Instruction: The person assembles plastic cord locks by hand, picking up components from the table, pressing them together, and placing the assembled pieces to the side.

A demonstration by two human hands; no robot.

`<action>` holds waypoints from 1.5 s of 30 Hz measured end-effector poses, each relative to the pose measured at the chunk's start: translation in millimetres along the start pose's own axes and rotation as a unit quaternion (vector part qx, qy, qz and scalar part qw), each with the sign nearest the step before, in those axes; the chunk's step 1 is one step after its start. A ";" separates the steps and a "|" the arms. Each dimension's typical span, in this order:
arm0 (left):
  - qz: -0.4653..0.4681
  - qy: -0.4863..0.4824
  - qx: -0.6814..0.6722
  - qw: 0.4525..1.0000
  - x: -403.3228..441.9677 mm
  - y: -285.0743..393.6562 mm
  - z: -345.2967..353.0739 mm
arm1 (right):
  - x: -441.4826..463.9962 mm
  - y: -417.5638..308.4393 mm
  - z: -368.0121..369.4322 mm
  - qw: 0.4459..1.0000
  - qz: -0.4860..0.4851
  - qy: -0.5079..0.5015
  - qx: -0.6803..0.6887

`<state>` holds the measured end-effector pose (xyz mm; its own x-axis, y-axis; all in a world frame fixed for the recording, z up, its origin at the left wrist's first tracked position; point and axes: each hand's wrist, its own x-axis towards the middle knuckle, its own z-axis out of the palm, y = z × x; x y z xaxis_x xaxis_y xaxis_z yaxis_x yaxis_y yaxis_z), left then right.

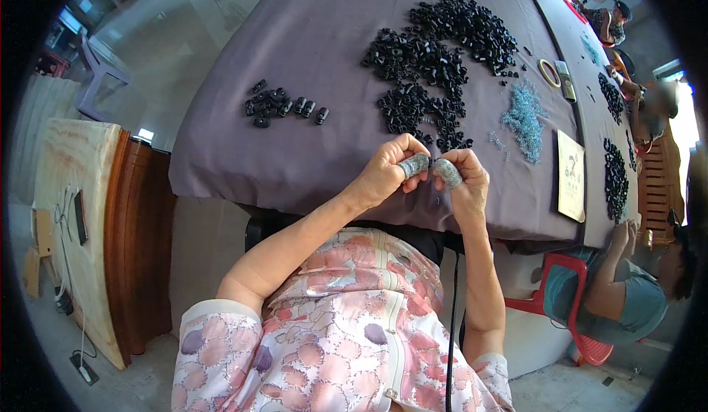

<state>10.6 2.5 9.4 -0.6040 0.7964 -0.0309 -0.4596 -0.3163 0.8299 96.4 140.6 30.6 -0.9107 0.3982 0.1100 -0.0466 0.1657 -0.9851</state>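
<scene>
Over the near side of the counter [317, 172], the left hand [392, 167] and right hand [466, 178] pinch, with grey-wrapped fingers [414, 165], a small black piece [431, 163], mostly hidden between them, which could drop among the black plastic parts [404, 108] beyond if either grip slipped.

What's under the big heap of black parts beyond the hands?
Purplish tablecloth shows around the black parts and in a few gaps; whatever lies directly beneath them is covered.
</scene>
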 end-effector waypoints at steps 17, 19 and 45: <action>0.068 0.101 -0.168 0.978 4.1 8.1 -12.6 | 38.6 -18.2 -6.1 0.924 -0.144 0.007 -0.353; 0.084 0.112 -0.162 0.977 4.0 14.7 -16.3 | 48.8 -20.8 0.2 0.914 -0.120 -0.014 -0.388; 0.069 0.099 -0.030 0.992 6.5 10.3 -21.8 | 49.0 -24.1 7.1 0.921 -0.147 -0.015 -0.360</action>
<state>-12.3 -6.8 5.6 -0.7769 0.6287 -0.0334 -0.3981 -0.4494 0.7997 50.0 149.7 58.8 -0.9137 0.2162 0.3442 -0.0195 0.8225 -0.5685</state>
